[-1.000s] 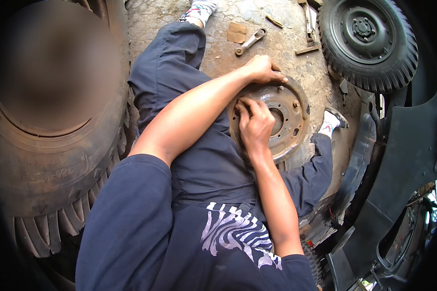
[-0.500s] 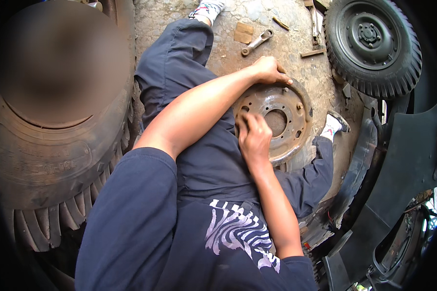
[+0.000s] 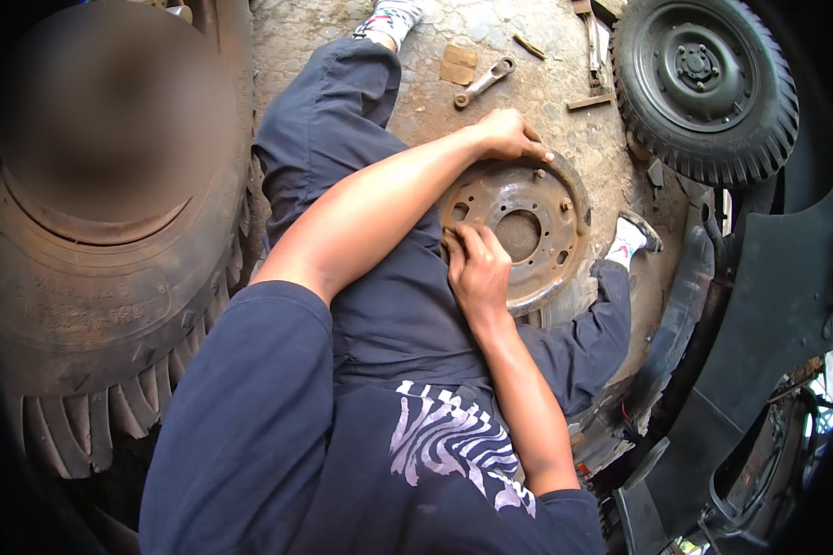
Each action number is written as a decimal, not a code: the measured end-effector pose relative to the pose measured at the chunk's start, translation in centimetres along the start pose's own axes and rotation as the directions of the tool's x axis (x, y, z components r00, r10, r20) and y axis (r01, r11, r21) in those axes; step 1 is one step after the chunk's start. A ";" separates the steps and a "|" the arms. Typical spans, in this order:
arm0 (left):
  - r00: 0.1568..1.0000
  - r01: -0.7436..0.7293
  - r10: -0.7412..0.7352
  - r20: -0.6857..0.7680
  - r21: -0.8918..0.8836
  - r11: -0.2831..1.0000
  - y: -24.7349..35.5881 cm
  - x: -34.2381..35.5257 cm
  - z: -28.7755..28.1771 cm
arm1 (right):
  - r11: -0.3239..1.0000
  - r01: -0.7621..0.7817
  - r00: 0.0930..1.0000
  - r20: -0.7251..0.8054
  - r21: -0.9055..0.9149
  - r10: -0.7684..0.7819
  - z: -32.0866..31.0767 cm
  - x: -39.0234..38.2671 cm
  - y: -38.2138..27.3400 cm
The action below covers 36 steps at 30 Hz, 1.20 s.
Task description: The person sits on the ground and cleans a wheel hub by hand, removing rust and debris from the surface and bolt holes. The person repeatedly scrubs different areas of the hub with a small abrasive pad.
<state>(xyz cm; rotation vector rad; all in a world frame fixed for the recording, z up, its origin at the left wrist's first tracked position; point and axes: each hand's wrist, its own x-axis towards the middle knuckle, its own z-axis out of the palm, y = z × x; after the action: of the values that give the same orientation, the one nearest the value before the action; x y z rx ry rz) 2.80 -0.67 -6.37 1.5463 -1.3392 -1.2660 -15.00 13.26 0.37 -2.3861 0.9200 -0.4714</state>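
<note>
The rusty brake drum [image 3: 520,231] lies flat on my lap, face up. My left hand [image 3: 507,135] clasps its far rim; my right hand [image 3: 477,270], nearer me, clamps the near rim.

Rough stony ground [image 3: 565,120] carries a wrench [image 3: 483,82], a cardboard scrap [image 3: 458,65] and a wheel [image 3: 703,83].

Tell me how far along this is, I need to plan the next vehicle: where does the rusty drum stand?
Done: the rusty round metal brake drum lies off the vehicle on the person's lap, and a black-rimmed wheel lies on the ground. In hand: the left hand steadies its far rim, the right hand presses its near edge. Left: the grey metal wrench lies unused on the ground; no refitting shows.
</note>
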 end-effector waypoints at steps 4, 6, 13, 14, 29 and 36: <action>0.999 0.033 -0.033 0.000 0.006 0.999 0.3 0.1 0.1 | 0.999 -0.023 0.994 -0.104 -0.044 0.018 0.1 4.7 0.2; 0.999 0.053 -0.053 -0.005 0.022 0.998 0.1 0.1 0.2 | 0.999 -0.037 0.997 -0.075 -0.017 0.036 -0.2 4.3 0.4; 0.999 0.035 -0.035 -0.013 0.001 0.999 0.1 0.3 0.0 | 0.999 0.014 1.000 -0.008 -0.039 -0.015 -0.1 1.8 0.6; 0.999 0.038 -0.038 -0.011 0.001 0.999 0.3 0.2 0.3 | 0.998 0.020 0.998 -0.060 -0.064 -0.023 0.3 3.0 0.9; 0.990 0.143 -0.143 -0.008 -0.040 0.989 -0.8 0.5 0.4 | 0.994 -0.108 0.988 -0.110 -0.001 0.107 0.0 5.5 0.2; 0.992 0.126 -0.127 0.000 -0.034 0.991 -0.9 0.3 0.1 | 0.998 -0.015 1.000 0.024 -0.059 0.016 -0.5 3.4 0.5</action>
<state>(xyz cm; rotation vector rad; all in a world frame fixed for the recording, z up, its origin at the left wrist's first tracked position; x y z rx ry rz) 2.89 -0.77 -7.31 1.6299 -1.2279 -1.3568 -13.10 10.44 0.94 -2.4299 0.9529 -0.4135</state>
